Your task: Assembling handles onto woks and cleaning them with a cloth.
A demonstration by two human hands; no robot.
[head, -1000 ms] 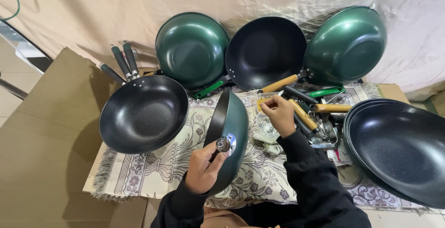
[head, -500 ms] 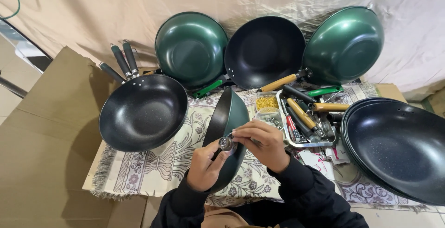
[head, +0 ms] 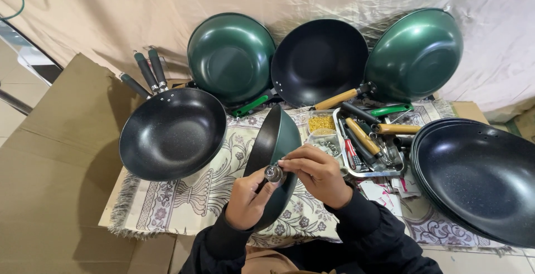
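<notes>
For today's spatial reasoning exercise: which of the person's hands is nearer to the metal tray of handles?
Right. The right hand sits just left of the tray, almost touching its near corner, fingertips on the held pan's metal fitting. The left hand grips that pan lower and farther left.

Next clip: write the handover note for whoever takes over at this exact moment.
Left hand grips the green pan, which stands on edge over the patterned cloth.
Right hand pinches at the small metal fitting on the pan's wall.
Done: none of the pan's handle shows.
Left: handles lie in the metal tray to the right; finished-looking pans lean at the back.
</notes>
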